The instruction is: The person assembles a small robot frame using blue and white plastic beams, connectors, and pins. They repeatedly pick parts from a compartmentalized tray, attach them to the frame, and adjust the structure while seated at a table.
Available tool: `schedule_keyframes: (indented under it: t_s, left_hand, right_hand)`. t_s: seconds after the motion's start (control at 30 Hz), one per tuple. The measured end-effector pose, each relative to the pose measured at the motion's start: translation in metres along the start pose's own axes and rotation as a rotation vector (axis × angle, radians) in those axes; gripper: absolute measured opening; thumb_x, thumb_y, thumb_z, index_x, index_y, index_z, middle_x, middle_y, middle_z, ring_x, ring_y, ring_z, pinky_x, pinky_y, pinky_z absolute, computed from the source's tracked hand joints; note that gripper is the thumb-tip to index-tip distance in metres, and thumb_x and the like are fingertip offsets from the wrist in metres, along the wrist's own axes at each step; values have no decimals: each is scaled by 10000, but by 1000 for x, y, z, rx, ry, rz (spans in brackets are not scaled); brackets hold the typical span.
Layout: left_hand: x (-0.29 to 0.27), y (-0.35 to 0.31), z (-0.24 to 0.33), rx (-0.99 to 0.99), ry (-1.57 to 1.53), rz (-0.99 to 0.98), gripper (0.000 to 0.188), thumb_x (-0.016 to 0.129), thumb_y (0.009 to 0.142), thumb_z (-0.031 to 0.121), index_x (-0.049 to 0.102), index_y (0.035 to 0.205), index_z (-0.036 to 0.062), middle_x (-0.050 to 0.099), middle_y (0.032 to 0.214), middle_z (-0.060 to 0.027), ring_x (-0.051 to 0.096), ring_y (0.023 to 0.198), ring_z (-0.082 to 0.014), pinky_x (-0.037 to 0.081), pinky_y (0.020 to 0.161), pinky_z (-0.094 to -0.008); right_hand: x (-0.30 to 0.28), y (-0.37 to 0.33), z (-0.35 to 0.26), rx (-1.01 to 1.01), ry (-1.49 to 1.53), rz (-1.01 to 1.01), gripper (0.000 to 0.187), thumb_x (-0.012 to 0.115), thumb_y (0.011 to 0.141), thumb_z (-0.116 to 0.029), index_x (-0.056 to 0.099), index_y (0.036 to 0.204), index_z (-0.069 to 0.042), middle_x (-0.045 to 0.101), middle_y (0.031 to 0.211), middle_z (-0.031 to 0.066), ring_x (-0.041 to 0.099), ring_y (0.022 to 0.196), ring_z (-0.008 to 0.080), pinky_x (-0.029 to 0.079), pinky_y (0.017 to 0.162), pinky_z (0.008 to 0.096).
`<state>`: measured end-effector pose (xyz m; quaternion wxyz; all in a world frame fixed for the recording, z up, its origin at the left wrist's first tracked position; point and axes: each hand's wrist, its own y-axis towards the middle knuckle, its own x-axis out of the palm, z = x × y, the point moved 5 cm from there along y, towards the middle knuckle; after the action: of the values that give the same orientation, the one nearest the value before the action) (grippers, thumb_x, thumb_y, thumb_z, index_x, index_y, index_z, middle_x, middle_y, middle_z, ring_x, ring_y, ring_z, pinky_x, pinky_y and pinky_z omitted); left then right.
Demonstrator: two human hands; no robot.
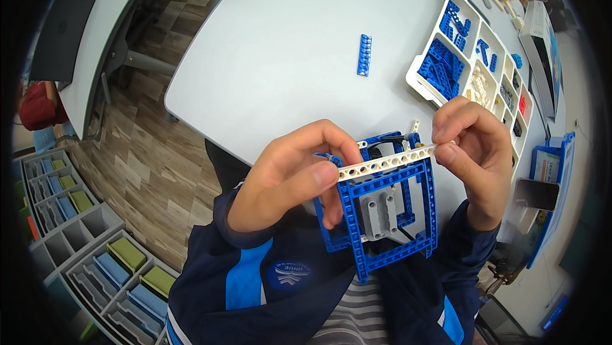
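Note:
Between my hands, close to my chest, is a frame (pixel 357 236) built of blue perforated beams, with a grey block (pixel 379 215) inside it. A white perforated beam (pixel 386 164) lies across the frame's upper edge. My left hand (pixel 293 176) grips the frame and the beam's left end, its thumb on the beam and other fingers behind. My right hand (pixel 475 147) pinches the beam's right end between thumb and forefinger. Short white and dark pieces show at the frame's far side, partly hidden. Whether the beam is fastened cannot be made out.
A short blue studded piece (pixel 364 55) lies on the pale table (pixel 274 45). To the right stands a white sorting tray (pixel 417 83) with blue, white, grey and red parts. A box (pixel 542 58) is beyond it. Drawer bins (pixel 108 275) stand at the lower left.

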<state>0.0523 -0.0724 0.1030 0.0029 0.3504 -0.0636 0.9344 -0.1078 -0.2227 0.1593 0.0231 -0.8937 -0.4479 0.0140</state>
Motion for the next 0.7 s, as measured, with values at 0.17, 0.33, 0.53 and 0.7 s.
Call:
schedule_keyframes:
  t_s: [0.17, 0.33, 0.53, 0.7]
  left_hand:
    - [2, 1, 2, -1, -18, 3, 339, 553, 1007, 252, 495, 1183, -32, 624, 903, -112, 632, 656, -133, 514, 583, -254]
    - [2, 1, 1, -12, -50, 24, 321, 556, 1001, 197, 459, 1212, -25, 625, 944, -115, 631, 656, -137, 505, 560, -249]
    - [1, 1, 0, 16, -78, 38, 316, 571, 990, 176, 458, 1205, -27, 624, 979, -126, 631, 654, -137, 502, 550, -243]
    - [1, 2, -1, 31, -79, 58, 315, 573, 982, 167, 459, 1192, -39, 627, 986, -135, 631, 641, -131, 505, 538, -237]
  right_hand:
    - [2, -1, 11, 263, 113, -33, 177, 690, 900, -64, 630, 1045, 19, 622, 916, 38, 577, 830, 100, 442, 709, 231]
    - [7, 4, 16, 289, 166, -96, 265, 643, 946, -186, 634, 1122, 11, 655, 943, 44, 597, 754, 93, 462, 650, 221]
    - [8, 6, 21, 400, 20, -175, 471, 561, 941, -323, 583, 1183, 81, 709, 892, 120, 683, 746, 133, 536, 682, 229]
    - [8, 5, 25, 372, 104, -160, 427, 572, 955, -293, 590, 1165, 78, 724, 883, 120, 690, 745, 131, 538, 693, 239]
